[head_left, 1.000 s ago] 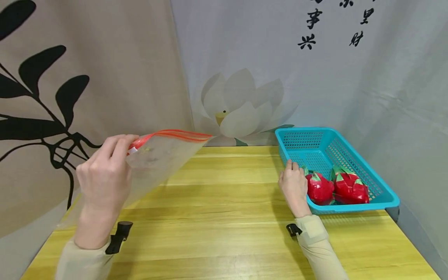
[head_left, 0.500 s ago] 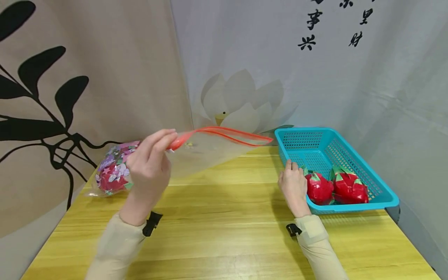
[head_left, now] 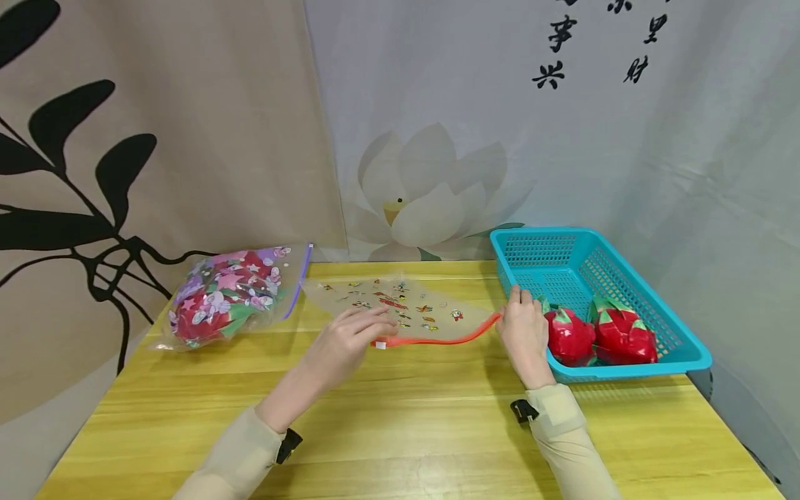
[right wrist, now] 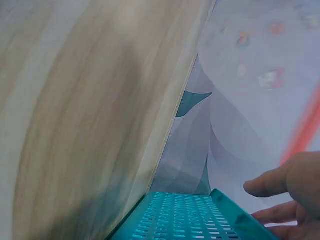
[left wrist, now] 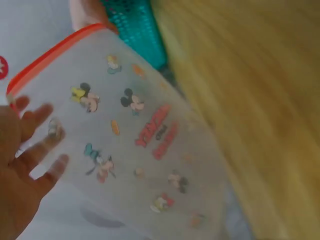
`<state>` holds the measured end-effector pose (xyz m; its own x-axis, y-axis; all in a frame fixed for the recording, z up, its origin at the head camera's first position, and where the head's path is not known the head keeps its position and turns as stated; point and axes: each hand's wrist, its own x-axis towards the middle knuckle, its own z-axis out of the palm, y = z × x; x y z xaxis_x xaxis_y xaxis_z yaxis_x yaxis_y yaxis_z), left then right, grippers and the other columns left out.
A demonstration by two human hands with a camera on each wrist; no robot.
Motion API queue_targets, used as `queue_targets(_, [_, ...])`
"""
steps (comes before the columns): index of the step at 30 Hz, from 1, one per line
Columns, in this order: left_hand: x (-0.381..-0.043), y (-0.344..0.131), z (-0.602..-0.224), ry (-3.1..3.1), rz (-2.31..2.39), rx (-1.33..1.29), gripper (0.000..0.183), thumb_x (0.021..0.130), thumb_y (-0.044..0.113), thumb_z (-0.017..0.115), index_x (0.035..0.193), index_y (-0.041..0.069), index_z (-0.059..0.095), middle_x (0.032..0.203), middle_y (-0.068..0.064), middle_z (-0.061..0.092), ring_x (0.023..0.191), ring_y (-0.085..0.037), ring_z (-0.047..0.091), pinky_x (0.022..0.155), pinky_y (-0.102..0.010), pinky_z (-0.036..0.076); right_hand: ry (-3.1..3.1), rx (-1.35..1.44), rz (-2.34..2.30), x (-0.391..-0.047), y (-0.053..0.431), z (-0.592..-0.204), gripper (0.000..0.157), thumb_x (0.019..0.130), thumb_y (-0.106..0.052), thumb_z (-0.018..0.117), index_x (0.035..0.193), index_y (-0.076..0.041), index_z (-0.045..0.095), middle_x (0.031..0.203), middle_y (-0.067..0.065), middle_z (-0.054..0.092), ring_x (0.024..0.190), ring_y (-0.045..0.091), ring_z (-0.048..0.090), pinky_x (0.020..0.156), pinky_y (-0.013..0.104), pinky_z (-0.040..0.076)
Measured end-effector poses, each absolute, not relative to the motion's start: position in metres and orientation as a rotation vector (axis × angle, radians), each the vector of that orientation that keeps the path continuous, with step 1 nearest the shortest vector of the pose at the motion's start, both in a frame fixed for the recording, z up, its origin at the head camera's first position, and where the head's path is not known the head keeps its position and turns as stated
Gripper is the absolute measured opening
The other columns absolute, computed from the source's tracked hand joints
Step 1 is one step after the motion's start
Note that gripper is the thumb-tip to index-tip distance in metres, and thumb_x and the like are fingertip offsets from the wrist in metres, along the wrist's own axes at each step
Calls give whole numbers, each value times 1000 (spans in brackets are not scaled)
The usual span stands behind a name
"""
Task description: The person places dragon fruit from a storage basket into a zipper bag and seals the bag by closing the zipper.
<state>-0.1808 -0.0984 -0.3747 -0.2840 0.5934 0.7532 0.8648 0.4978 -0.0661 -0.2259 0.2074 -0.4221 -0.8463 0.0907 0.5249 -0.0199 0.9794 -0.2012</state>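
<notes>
My left hand [head_left: 350,340] holds a translucent zip bag [head_left: 400,302] near the slider end of its red zip strip. Cartoon figures are printed on the bag; in the left wrist view, the left fingers spread against its film [left wrist: 135,115], thumb hidden. My right hand [head_left: 523,333] rests at the left rim of a blue plastic basket [head_left: 606,375], beside the far end of the red zip. Thumb and fingers of the right hand are extended and apart in the right wrist view. Inside the basket lie a red dragon fruit [head_left: 570,339] and a second dragon fruit [head_left: 625,337].
A purple-zip bag [head_left: 231,295] with red and green contents lies at the wooden table's [head_left: 400,423] back left. Behind the table hangs a printed curtain [head_left: 437,104]. The basket stands at the table's right edge.
My left hand has carried the red-zip bag rightward and lower, its zip side now turned to the front. The purple-zip bag has come into view. The right hand has stayed put.
</notes>
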Motion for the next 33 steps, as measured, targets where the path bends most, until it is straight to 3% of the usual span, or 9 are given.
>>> queue_targets(6, [-180,-121,-397,-2313,-453,-1290,41,71,-19,63,98,12,70,104,-2,73,109,-29,65,94,-46,52,-2566,-53,243,-226,205,-422,45,89,-11,60,126,12,51,117,30,59,91,46,60,70,53,56])
queue_targets(10, [-180,-133,-410,-2580,-475,-1343,38,76,-16,61,102,11,70,108,-2,72,118,-31,60,105,-54,42,-2572,-60,244,-226,205,-422,45,89,-11,60,126,12,51,117,31,59,92,47,60,70,54,56])
queue_targets(13, [-182,-139,-421,-2753,-454,-1320,43,75,-18,59,102,12,71,108,-2,72,114,-28,62,103,-51,45,-2572,-63,249,-226,205,-422,45,89,-11,60,126,13,51,117,31,59,93,47,60,71,54,56])
queue_targets(17, [-186,-139,-432,-2892,-373,-1240,26,81,-4,64,99,14,71,100,0,71,97,-18,66,91,-38,54,-2571,-62,247,-226,205,-422,45,89,-10,60,127,13,51,118,31,59,94,47,60,72,54,56])
queue_targets(20, [-186,-133,-438,-2941,-281,-1156,18,85,10,67,102,13,68,98,-2,69,92,-18,64,87,-37,55,-2572,-61,243,-226,205,-422,45,89,-10,60,127,13,51,118,31,59,94,47,60,72,54,56])
queue_targets(27, [-187,-120,-447,-3011,-126,-1007,47,77,44,73,108,12,60,112,-9,59,100,-28,58,85,-43,54,-2554,-51,241,-226,205,-423,45,88,-11,61,125,13,52,116,30,60,92,46,60,70,53,56])
queue_targets(30, [-187,-117,-446,-3024,-149,-993,47,76,45,74,106,11,61,110,-9,59,98,-28,59,82,-42,55,-2546,-46,238,-226,205,-423,44,88,-11,62,125,12,52,115,30,60,90,46,60,69,53,56])
queue_targets(33, [-188,-116,-443,-3025,-168,-1019,37,79,39,72,101,10,62,103,-7,61,91,-24,61,77,-38,57,-2554,-52,231,-226,206,-423,45,88,-11,61,125,12,52,115,30,60,90,46,60,68,53,56])
